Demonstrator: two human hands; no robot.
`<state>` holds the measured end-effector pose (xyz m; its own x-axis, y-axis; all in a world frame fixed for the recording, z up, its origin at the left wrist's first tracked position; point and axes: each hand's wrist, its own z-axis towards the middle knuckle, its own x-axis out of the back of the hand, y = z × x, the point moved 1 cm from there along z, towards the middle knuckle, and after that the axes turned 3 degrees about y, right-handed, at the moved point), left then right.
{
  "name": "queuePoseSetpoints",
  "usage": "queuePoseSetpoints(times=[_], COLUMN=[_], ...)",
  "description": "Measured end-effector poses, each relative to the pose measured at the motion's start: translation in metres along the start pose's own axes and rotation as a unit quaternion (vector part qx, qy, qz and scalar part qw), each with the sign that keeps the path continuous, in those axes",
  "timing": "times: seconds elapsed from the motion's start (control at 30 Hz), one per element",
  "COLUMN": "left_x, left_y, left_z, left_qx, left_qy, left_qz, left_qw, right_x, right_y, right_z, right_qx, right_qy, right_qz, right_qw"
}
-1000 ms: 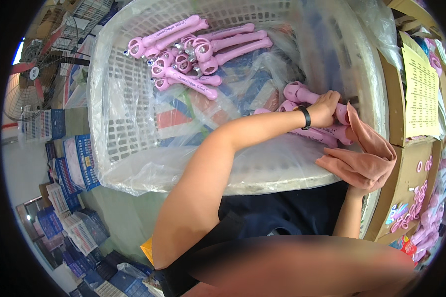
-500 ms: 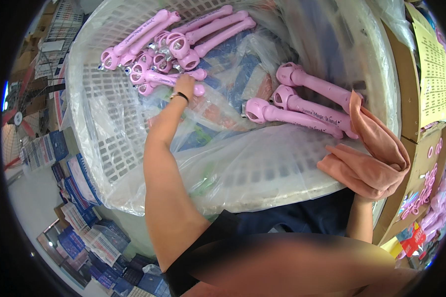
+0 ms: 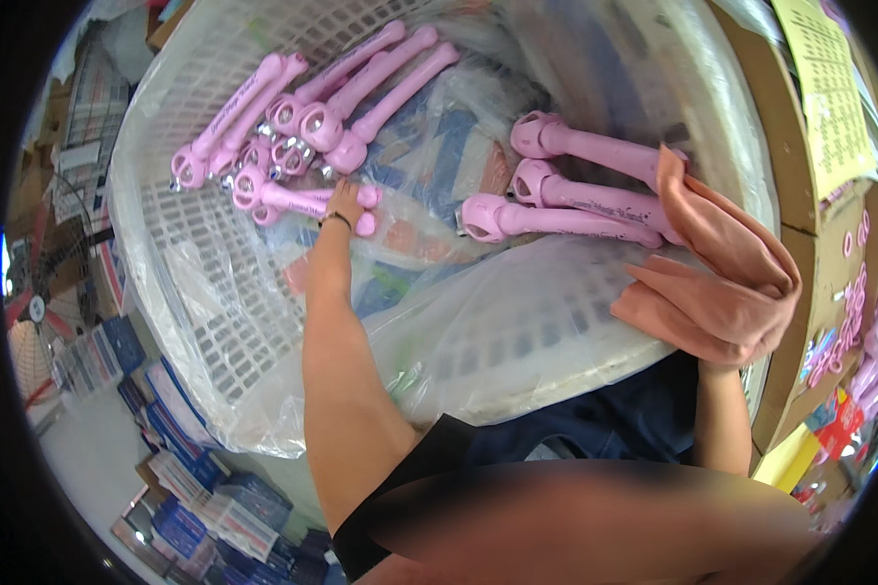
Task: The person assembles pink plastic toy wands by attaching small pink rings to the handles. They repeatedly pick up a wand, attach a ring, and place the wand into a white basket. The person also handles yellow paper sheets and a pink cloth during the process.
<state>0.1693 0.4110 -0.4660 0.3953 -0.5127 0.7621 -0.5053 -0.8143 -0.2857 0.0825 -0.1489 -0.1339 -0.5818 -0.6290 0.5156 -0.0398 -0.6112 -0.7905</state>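
Note:
My left hand [image 3: 341,202] reaches into the basket, its fingers over the handle of a pink toy wand [image 3: 293,201] at the near edge of a pile. Another handle end [image 3: 366,225] shows just below that hand. More pink wands [image 3: 385,80] lie behind, with round cut-out heads and some clear or silvery parts. My right hand is covered by a salmon-coloured cloth [image 3: 737,283], so its fingers are hidden; the forearm [image 3: 722,419] shows below. The cloth's upper end touches the handles of three pink wands [image 3: 585,151] lying at the right.
The large white plastic basket [image 3: 180,322] is lined with clear plastic film [image 3: 488,322]. Cardboard boxes [image 3: 795,283] with a yellow printed sheet [image 3: 824,97] stand at the right. A fan [image 3: 37,310] and stacked blue-and-white packages [image 3: 205,507] are at the left.
The whole view has shifted, so the basket sits lower and further left. My left hand stays at the same wand in the pile. The cloth-covered right hand stays by the right-hand wands.

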Motion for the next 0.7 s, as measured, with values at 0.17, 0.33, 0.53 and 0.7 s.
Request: queuePoseSetpoints(times=[0.17,0.33,0.53,0.7], left_x=[0.035,0.147,0.279,0.356], left_y=[-0.004,-0.038,-0.01,0.046], left_z=[-0.058,-0.139,-0.192,-0.132], left_qx=[-0.105,0.044,0.066,-0.113], left_qy=[0.1,0.352,0.484,0.563], left_qz=[-0.036,-0.233,-0.365,-0.358], left_qw=[0.989,0.905,0.793,0.736], right_x=[-0.011,-0.016,-0.017,-0.02], right_y=[-0.012,-0.023,-0.022,-0.012], right_z=[0.012,0.019,0.016,0.018], right_qx=[0.144,0.171,0.135,0.117], right_qy=[-0.057,-0.069,-0.044,-0.058], right_qz=[0.051,0.088,0.113,0.16], right_qw=[0.987,0.979,0.983,0.978])
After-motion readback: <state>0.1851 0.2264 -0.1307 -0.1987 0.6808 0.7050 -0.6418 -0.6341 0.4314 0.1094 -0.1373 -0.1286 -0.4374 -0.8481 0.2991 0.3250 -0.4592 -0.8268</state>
